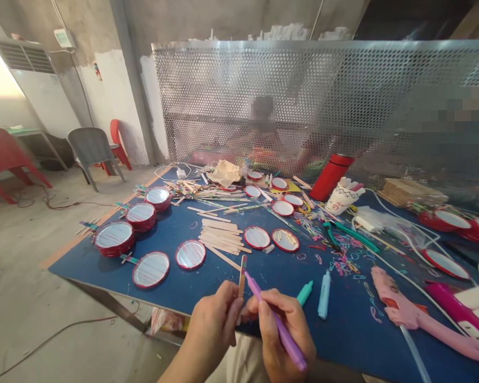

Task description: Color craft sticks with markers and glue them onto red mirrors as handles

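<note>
The grip of the left hand (215, 315) is pinched between thumb and fingers on the lower part of one wooden stick (241, 290); the grip of the right hand (294, 319) is closed pen-fashion around one purple marker (290, 346). The stick rises just right of the left hand, its long axis running from near to far with a slight lean to the right, its coloured end farthest away. The marker slants across it from near right to far left, its tip at the stick's right edge just below that end; whether they touch I cannot tell.

Just right of the right hand lie two more markers, one teal (305, 292) and one light blue (324, 295). Beyond the hands is a pile of plain sticks (221, 234), too overlapped to count exactly.

Around it on the blue table (207, 276) are red-rimmed discs: three without handles beside the pile, such as the clear disc (190, 254); four with handles to the left, such as the handled disc (150, 269); at least five in the far middle; and three at the far right. Farther out on the right are one pink glue gun (399, 303), one pair of green pliers (355, 235), one paper cup (342, 199) and one red flask (330, 180).
</note>
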`<state>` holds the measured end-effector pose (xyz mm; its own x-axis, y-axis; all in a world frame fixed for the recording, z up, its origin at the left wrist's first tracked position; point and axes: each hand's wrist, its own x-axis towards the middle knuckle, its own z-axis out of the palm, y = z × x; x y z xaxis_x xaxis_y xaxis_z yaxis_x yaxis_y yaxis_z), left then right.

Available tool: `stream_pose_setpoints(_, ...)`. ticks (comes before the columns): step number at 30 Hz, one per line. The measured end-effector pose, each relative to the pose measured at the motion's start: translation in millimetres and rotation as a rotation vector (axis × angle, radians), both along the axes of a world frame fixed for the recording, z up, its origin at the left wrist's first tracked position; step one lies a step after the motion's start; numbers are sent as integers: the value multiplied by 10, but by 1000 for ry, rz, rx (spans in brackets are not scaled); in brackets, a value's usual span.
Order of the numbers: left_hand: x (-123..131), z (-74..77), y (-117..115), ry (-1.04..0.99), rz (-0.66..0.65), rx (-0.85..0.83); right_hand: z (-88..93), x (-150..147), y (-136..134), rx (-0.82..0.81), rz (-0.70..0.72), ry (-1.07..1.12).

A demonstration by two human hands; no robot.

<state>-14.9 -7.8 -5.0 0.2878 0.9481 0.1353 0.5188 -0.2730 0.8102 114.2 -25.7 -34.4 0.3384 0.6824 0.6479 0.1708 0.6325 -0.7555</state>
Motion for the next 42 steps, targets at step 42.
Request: stream_pose_setpoints(42,-6,22,-9,-9,-4,-41,-93,39,-30,-71,8,-46)
